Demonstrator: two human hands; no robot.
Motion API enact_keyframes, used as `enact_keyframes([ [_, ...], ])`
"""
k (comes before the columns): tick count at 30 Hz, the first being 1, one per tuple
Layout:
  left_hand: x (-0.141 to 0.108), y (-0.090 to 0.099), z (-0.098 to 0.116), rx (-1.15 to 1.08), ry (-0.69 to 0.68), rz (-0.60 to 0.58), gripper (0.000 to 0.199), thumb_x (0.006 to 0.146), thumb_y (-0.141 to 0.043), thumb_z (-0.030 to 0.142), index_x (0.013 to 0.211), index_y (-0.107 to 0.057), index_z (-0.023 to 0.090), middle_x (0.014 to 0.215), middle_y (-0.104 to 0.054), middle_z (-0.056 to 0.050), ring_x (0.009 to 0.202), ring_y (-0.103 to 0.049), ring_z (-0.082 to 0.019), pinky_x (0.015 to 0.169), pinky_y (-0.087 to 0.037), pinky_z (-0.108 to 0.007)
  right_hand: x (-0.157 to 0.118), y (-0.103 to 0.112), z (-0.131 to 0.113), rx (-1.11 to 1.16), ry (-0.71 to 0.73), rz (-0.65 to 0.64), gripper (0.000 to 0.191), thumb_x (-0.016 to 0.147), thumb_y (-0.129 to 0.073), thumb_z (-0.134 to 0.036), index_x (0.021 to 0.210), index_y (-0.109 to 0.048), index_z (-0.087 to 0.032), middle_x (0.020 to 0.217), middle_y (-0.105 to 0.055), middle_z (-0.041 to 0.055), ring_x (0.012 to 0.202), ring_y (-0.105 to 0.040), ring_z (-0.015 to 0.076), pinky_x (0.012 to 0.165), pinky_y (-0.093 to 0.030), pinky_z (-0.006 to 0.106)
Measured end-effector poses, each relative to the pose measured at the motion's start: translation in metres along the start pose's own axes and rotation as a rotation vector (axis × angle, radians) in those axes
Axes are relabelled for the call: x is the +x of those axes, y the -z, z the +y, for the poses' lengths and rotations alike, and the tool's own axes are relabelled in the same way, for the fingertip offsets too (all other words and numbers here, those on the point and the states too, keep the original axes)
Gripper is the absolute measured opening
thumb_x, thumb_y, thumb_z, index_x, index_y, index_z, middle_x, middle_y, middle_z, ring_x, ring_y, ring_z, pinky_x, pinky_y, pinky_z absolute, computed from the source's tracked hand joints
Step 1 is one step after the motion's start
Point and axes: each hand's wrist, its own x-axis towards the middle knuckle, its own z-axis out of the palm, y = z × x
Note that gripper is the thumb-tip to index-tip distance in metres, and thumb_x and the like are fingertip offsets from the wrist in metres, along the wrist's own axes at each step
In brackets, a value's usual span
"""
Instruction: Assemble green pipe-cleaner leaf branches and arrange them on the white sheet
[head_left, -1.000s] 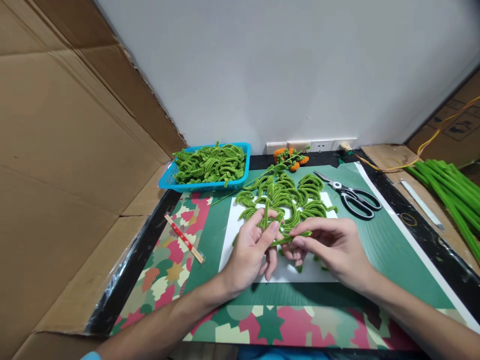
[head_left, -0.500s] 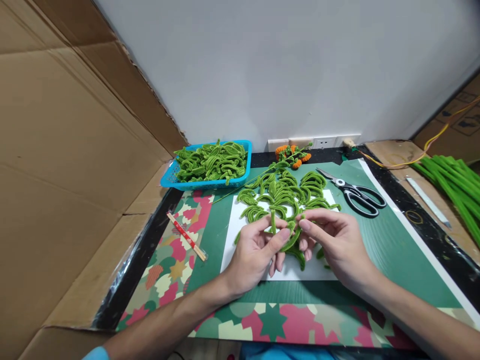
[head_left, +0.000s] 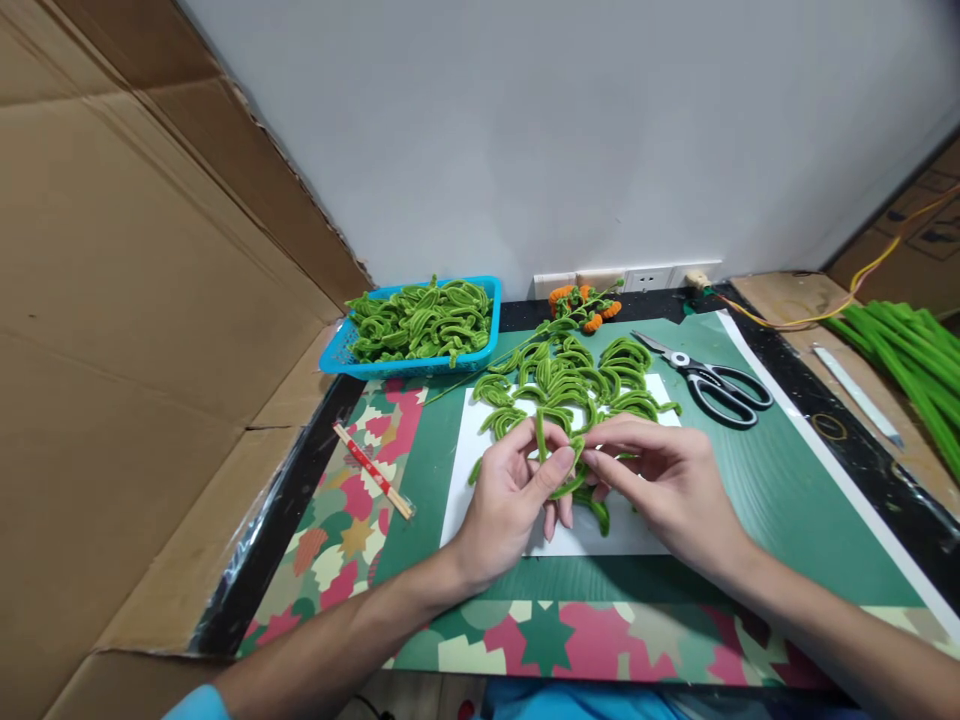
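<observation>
Between my hands is a bent green pipe cleaner point(head_left: 541, 436), fuzzy and curved, held above a white sheet of paper point(head_left: 469, 500). My left hand point(head_left: 510, 495) pinches it between thumb and forefinger, one end standing up past the fingers. The fingertips of my right hand point(head_left: 664, 475) close on the same piece just to the right; the exact grip there is partly hidden. Under and behind the hands, many curved green pipe-cleaner pieces point(head_left: 566, 385) lie grouped on the paper and the green mat point(head_left: 795, 500).
A blue basket point(head_left: 409, 368) heaped with green pieces stands at the back left. Beside it lies an orange-flowered stem point(head_left: 562, 297). Black-handled scissors point(head_left: 724, 390) rest at right, wrapped chopsticks point(head_left: 373, 470) at left. Long green pipe cleaners point(head_left: 911, 365) lie far right. Cardboard point(head_left: 150, 300) walls the left side.
My right hand has moved left, its fingertips now against the piece beside my left thumb. My left hand has shifted only slightly.
</observation>
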Motion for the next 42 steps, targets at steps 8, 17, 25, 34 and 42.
enact_keyframes([
  [8,-0.0012,0.0006,0.0019,-0.005,0.016,-0.037,0.027,0.106,-0.069,0.042,0.104,-0.059,0.017,0.058,-0.068,0.002,0.037,-0.056,-0.008,0.038,-0.046,-0.012,-0.0009,0.0038,0.0020,-0.034,0.056,-0.025,0.017,0.095,-0.075,-0.013,0.094,-0.087,-0.026,0.088,-0.078,0.0024,0.068,-0.073,0.0132,0.063,-0.063,0.023],
  [17,-0.0003,0.0005,0.0034,-0.035,0.031,-0.084,0.027,0.105,-0.070,0.041,0.107,-0.057,0.017,0.066,-0.069,0.002,0.041,-0.064,-0.010,0.037,-0.050,-0.014,-0.0055,-0.0007,-0.0006,-0.014,0.059,0.069,0.013,0.094,-0.079,-0.017,0.105,-0.080,-0.025,0.088,-0.080,0.0009,0.072,-0.075,0.0137,0.066,-0.065,0.023],
  [25,0.0010,0.0028,0.0000,-0.045,0.021,-0.098,0.025,0.108,-0.066,0.041,0.109,-0.053,0.019,0.061,-0.072,0.001,0.038,-0.063,-0.011,0.038,-0.049,-0.013,-0.0012,-0.0009,0.0003,0.013,0.006,0.040,0.024,0.093,-0.083,-0.023,0.116,-0.077,-0.024,0.097,-0.080,0.0046,0.080,-0.077,0.0167,0.071,-0.067,0.026],
  [34,0.0017,-0.0003,0.0025,-0.086,-0.033,-0.085,0.023,0.107,-0.067,0.038,0.108,-0.054,0.019,0.062,-0.070,0.002,0.042,-0.063,-0.010,0.041,-0.053,-0.014,0.0010,0.0037,-0.0007,0.027,-0.114,-0.054,0.010,0.088,-0.086,-0.027,0.092,-0.080,-0.020,0.083,-0.078,0.0029,0.069,-0.072,0.0149,0.065,-0.061,0.025],
  [42,0.0026,0.0006,0.0022,-0.010,0.014,-0.083,0.026,0.105,-0.070,0.038,0.108,-0.057,0.017,0.065,-0.072,0.000,0.044,-0.064,-0.011,0.043,-0.056,-0.017,0.0019,0.0038,-0.0011,0.161,-0.118,-0.045,0.039,0.083,-0.093,-0.029,0.115,-0.074,-0.022,0.084,-0.077,0.0017,0.072,-0.073,0.0161,0.067,-0.063,0.027],
])
